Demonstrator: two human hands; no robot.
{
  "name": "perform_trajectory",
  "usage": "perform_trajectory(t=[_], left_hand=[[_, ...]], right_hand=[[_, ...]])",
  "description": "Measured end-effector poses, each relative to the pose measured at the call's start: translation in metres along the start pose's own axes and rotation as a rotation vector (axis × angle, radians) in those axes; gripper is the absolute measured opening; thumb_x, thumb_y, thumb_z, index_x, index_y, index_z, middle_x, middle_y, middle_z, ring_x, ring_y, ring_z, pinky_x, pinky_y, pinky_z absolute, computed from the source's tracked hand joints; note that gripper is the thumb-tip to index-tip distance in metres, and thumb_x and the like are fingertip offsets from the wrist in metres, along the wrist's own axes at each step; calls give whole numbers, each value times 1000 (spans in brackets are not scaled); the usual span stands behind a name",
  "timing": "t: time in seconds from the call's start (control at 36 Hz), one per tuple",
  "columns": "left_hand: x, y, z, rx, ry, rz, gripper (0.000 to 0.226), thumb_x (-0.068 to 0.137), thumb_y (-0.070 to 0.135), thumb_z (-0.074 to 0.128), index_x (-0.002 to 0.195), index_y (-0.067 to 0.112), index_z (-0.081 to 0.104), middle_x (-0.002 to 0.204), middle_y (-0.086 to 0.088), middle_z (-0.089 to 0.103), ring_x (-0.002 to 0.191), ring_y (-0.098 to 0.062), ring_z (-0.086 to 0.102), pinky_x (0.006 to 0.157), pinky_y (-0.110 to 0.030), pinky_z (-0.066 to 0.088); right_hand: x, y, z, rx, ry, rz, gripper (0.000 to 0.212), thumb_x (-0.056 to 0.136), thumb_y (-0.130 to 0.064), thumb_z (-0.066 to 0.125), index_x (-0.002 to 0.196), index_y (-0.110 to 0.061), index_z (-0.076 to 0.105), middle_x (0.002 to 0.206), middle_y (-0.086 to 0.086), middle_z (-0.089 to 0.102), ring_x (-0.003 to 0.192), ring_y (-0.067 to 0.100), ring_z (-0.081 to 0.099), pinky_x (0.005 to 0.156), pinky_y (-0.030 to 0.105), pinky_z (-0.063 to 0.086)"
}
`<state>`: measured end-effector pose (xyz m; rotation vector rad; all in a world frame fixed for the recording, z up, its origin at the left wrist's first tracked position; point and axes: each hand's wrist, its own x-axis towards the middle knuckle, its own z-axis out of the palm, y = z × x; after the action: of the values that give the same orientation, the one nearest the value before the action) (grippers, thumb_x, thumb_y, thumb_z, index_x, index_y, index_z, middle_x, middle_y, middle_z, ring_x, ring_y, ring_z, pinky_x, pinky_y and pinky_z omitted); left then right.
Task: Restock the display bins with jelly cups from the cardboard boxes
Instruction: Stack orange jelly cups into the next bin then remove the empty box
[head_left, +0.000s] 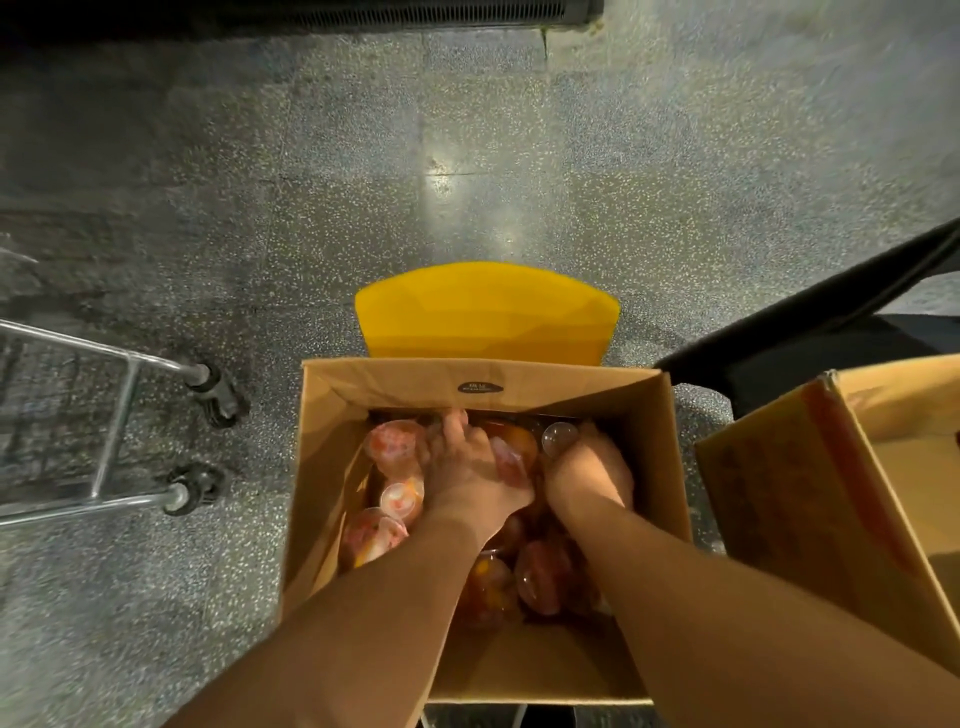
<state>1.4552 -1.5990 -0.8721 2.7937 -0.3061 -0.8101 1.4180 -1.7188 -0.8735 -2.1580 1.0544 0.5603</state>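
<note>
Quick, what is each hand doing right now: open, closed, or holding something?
Left hand: grip curled around a jelly cup in the box.
Right hand: down among the cups, fingers hidden; cannot tell.

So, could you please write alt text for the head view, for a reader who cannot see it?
Both hands, left and right, reach into an open cardboard box full of jelly cups; the left holds one. A yellow chair back stands behind the box, a second box is on the right, and a cart on the left.
</note>
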Motion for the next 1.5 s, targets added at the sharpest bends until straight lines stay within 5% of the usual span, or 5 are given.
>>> perform_trajectory(t=[0.33, 0.81, 0.92, 1.06, 1.5], left_hand=[[-5, -2, -26, 26, -357, 57, 113, 82, 49, 77, 162, 22, 1, 169, -4, -12, 155, -31, -12, 126, -46, 0], [-13, -7, -42, -105, -274, 114, 126, 59, 58, 83, 161, 23, 17, 166, 6, 15, 153, -23, 15, 124, -42, 21], [-41, -2, -75, 46, -287, 156, 98, 54, 67, 71, 139, 24, 47, 140, 4, 46, 130, -20, 43, 113, -38, 36], [-74, 8, -136, 159, -207, 218, 141, 47, 82, 54, 161, 10, 13, 167, -5, 15, 153, -25, 12, 125, -38, 18], [-245, 162, -408, 101, 109, 677, 101, 73, 61, 71, 153, 12, 36, 167, -1, 15, 154, -20, 14, 124, -37, 21]], right_hand=[[-48, -8, -41, -303, -41, -68, 39, 103, -17, 35, 139, -12, 51, 140, 11, 51, 130, 29, 46, 104, 36, 41], [-75, -12, -52, 71, -9, -67, 47, 89, -33, 57, 131, -13, 50, 137, 6, 50, 123, 33, 51, 105, 42, 43], [-100, -27, -82, 102, 16, -117, 33, 75, -31, 66, 105, -19, 55, 110, -2, 57, 102, 27, 57, 87, 40, 50], [-144, -49, -129, 159, 53, -176, 35, 72, -36, 65, 104, -25, 57, 105, -3, 61, 101, 26, 59, 84, 36, 49], [-403, -101, -362, 450, 609, -197, 33, 75, -43, 54, 99, -20, 58, 98, 4, 63, 92, 27, 61, 81, 41, 53]])
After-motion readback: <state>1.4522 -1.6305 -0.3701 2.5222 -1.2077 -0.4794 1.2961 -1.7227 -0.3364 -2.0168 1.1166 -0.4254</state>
